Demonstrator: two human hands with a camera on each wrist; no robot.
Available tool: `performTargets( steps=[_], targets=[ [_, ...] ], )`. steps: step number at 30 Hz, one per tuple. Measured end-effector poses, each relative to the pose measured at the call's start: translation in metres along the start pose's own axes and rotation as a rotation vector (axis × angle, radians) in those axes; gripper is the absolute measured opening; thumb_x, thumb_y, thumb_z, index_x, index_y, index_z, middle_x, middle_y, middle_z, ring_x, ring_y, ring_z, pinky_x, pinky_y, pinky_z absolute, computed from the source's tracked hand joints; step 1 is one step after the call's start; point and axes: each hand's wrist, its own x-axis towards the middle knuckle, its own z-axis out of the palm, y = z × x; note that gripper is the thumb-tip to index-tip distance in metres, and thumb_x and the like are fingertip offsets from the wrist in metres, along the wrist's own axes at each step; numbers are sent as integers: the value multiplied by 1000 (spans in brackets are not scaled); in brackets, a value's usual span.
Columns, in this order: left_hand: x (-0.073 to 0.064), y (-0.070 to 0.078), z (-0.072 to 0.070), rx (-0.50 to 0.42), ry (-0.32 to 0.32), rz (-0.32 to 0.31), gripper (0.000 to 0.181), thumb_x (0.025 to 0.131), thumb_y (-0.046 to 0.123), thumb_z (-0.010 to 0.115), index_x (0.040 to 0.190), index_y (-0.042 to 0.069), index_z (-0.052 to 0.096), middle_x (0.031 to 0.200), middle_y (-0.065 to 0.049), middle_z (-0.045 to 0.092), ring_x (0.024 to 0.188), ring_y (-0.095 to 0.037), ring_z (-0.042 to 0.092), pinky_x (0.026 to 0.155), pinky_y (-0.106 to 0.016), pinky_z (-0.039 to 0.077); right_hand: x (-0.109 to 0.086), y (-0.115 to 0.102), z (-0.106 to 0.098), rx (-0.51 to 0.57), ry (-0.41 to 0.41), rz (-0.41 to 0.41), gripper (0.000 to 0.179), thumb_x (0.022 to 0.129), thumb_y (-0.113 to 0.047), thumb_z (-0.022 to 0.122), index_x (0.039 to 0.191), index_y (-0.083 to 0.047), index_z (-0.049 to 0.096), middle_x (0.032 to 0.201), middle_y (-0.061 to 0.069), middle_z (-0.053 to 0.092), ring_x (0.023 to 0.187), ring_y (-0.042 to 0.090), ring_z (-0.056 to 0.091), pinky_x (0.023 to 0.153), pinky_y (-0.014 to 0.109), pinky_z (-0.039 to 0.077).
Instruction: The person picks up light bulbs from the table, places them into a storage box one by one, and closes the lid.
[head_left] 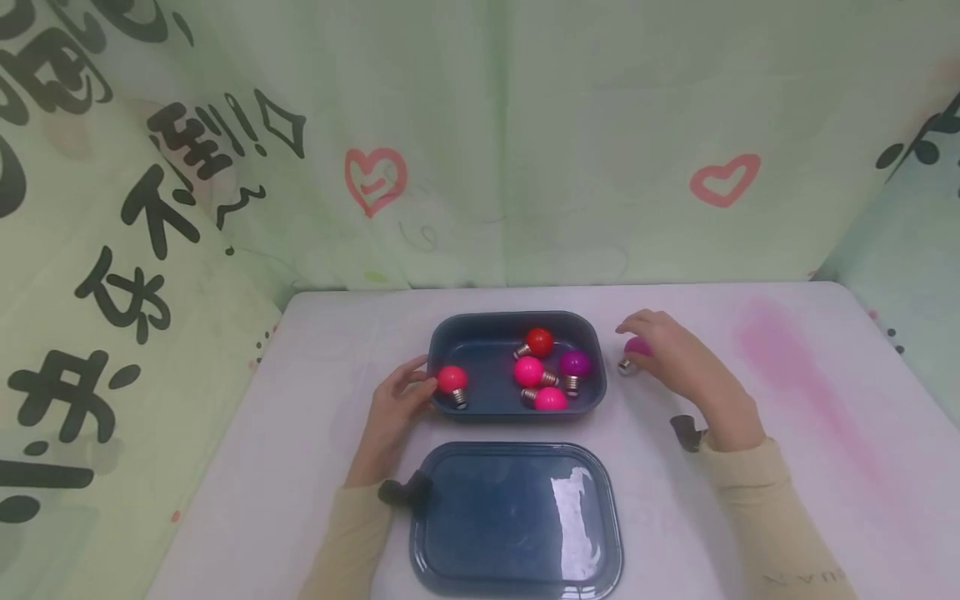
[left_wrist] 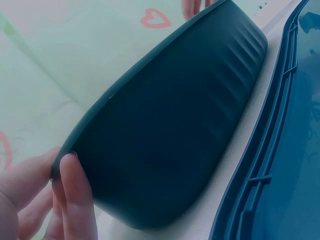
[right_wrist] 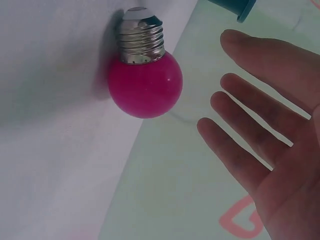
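Note:
A dark blue rectangular container stands on the table with several light bulbs inside. My left hand pinches its left end at the rim, with fingertips on the outer wall in the left wrist view. A red bulb lies inside, close to that hand. Pink bulbs, another red bulb and a purple bulb are grouped in its right half. Right of the container, my right hand hovers over a magenta bulb on the table. Its fingers are extended, apart from the bulb.
A dark blue lid lies flat in front of the container, beside my left sleeve. Behind the white table hangs a pale green curtain with drawn hearts and black characters. Black camera mounts sit at both wrists.

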Motion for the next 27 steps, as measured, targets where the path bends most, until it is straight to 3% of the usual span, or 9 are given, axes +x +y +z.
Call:
performTargets(
  steps=[13, 27],
  targets=[
    [1, 0, 1, -17, -1, 14, 45, 90, 23, 75, 133, 20, 61, 116, -11, 55, 98, -24, 62, 83, -27, 57, 1, 11, 9, 51, -52, 35, 37, 81, 7, 73, 117, 8, 65, 119, 26, 63, 116, 45, 55, 104, 59, 42],
    [2, -2, 0, -2, 6, 9, 45, 89, 25, 75, 132, 22, 61, 117, -11, 55, 100, -25, 62, 84, -28, 57, -1, 21, 18, 7, -39, 6, 30, 80, 10, 72, 109, 7, 69, 111, 25, 68, 109, 45, 60, 99, 58, 45]
  ],
)
